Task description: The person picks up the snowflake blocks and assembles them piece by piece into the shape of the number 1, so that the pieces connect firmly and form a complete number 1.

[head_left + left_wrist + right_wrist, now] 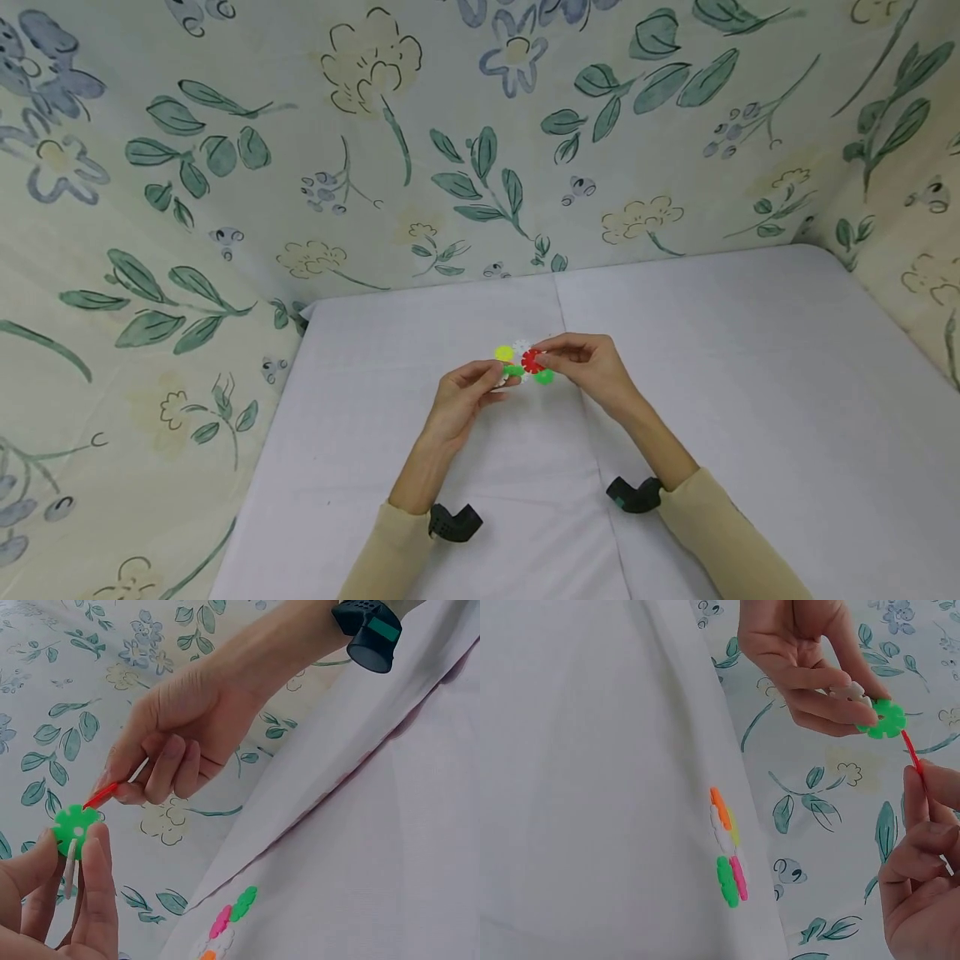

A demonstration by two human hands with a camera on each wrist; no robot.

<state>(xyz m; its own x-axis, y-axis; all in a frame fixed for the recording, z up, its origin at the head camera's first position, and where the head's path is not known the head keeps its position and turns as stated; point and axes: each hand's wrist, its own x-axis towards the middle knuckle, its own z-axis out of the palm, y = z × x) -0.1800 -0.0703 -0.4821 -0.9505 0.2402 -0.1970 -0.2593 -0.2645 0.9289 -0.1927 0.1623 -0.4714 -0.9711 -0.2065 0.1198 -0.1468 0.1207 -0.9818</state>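
My left hand [459, 398] pinches a green snowflake-shaped plastic disc [73, 823] between thumb and fingers. A white disc [849, 691] sits against the green one, partly covered by the left fingers. Opposite it, my right hand [592, 371] pinches a red disc [531, 361] by its edge. In both wrist views the red disc stands edge-on, its rim right at the notched rim of the green disc. Both hands are close together above the far part of the table.
Several loose discs lie on the white-clothed table [712, 375] beneath the hands, among them a yellow one [503, 353], a green one [727, 882], a pink one [739, 878] and an orange one [719, 808]. A floral curtain [480, 167] hangs behind the table.
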